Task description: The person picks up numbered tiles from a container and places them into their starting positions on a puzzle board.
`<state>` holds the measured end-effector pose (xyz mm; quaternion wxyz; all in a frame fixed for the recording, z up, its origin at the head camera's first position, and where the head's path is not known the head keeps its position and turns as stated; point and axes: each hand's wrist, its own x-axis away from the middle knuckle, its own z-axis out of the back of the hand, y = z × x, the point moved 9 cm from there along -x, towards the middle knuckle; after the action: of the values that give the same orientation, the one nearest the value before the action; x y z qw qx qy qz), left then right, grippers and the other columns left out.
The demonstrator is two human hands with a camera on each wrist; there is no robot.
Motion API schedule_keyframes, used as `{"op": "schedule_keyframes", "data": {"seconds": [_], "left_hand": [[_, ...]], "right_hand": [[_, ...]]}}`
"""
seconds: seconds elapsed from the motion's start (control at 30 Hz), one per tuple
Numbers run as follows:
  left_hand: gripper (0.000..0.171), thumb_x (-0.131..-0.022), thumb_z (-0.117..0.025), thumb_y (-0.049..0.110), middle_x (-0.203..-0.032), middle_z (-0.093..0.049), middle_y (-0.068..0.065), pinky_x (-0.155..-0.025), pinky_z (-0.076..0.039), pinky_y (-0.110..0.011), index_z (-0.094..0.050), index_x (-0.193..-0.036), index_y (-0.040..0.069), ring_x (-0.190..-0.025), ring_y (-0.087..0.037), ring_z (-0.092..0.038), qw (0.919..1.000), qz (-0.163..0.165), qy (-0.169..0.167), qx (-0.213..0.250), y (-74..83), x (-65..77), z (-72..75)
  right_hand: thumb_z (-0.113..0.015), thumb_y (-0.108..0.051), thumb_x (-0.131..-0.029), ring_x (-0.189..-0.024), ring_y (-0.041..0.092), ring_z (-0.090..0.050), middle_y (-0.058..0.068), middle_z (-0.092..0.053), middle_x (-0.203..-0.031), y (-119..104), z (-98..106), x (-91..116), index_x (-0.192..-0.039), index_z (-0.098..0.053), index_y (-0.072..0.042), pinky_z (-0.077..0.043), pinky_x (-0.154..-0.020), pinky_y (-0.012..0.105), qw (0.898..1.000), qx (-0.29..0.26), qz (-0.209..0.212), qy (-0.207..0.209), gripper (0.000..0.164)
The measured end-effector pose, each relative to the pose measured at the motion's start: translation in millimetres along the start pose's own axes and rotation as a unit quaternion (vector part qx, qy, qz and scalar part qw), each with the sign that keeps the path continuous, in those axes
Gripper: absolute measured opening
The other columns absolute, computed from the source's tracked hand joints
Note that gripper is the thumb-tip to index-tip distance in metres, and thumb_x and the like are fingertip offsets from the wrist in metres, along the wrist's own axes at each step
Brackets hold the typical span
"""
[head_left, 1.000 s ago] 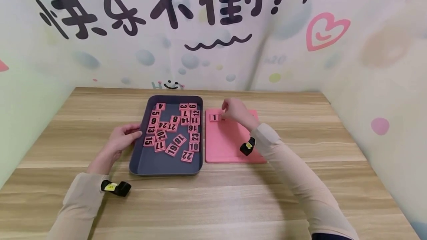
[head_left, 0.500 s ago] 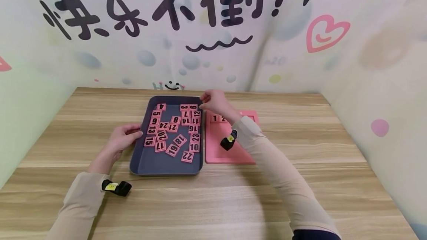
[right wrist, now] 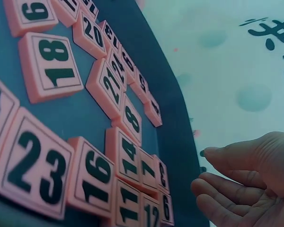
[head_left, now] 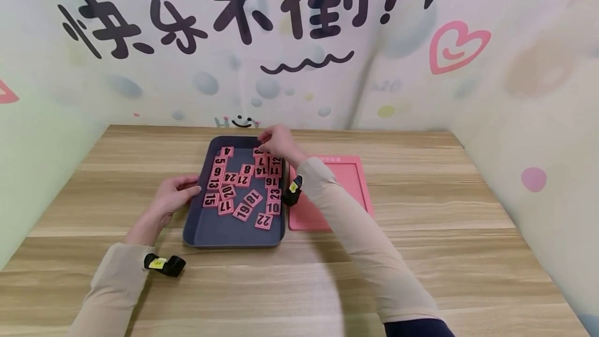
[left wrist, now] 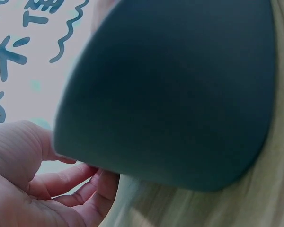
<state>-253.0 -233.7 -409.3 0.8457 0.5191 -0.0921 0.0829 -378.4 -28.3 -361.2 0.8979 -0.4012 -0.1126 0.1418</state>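
Observation:
My left hand [head_left: 170, 196] grips the left side of a dark grey tray [head_left: 217, 229], thumb at the rim and fingers curled by its lower edge in the left wrist view. Pink number tiles, such as 22 [head_left: 263, 221] and 8 [head_left: 246, 170], lie loose in the tray. Over its far right corner hovers my right hand [head_left: 281, 144], near tile 3 [right wrist: 163, 173]. Its thumb and fingers are apart with nothing between them in the right wrist view. Beside the tray lies a pink framed board [head_left: 310, 213], its upper left part hidden by the right forearm.
Both things lie on a wood-grain table [head_left: 252, 290]. A printed white wall [head_left: 299, 92] rises behind the table's far edge. Black wrist cameras are strapped to both forearms, the right one close to the tray's right rim.
My right hand has moved left from the board, where tiles 1 and 2 showed, to above the tray's far right corner. The left hand has stayed on the tray.

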Motion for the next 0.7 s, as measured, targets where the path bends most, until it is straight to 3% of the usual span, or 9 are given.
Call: {"op": "schedule_keyframes", "data": {"seconds": [0.13, 0.33, 0.7], "left_hand": [[0.044, -0.094, -0.051, 0.008, -0.125, -0.05, -0.03, -0.07, -0.046, -0.016, -0.042, -0.133, -0.012, -0.083, -0.002, -0.051, 1.0, -0.002, 0.001, 0.004, 0.5, 0.5, -0.2], [0.044, -0.094, -0.05, 0.007, -0.125, -0.05, -0.031, -0.07, -0.046, -0.015, -0.042, -0.132, -0.014, -0.082, -0.001, -0.051, 0.9999, -0.008, 0.0, 0.007, 2.4, 1.9, -0.2], [0.043, -0.094, -0.05, 0.007, -0.123, -0.051, -0.031, -0.068, -0.046, -0.017, -0.043, -0.132, -0.013, -0.082, -0.002, -0.051, 0.9999, -0.01, 0.001, 0.004, 1.3, 1.9, 0.0]], "right_hand": [[-0.07, -0.004, -0.082, -0.085, 0.017, -0.058, 0.011, -0.065, -0.103, 4, -7, -4, -0.109, -0.067, 0.001, -0.05, -0.07, 0.025, 1.0, 0.0, -0.013, 0.005, 0.027], [-0.07, -0.005, -0.081, -0.089, 0.018, -0.06, 0.01, -0.067, -0.104, 6, -14, -9, -0.106, -0.069, -0.002, -0.05, -0.075, 0.025, 0.999, 0.032, -0.022, 0.013, 0.025], [-0.063, -0.001, -0.084, -0.095, 0.019, -0.061, 0.01, -0.067, -0.108, -3, -23, -10, -0.108, -0.07, -0.002, -0.051, -0.074, 0.025, 0.996, 0.089, -0.005, 0.008, 0.024]]}}
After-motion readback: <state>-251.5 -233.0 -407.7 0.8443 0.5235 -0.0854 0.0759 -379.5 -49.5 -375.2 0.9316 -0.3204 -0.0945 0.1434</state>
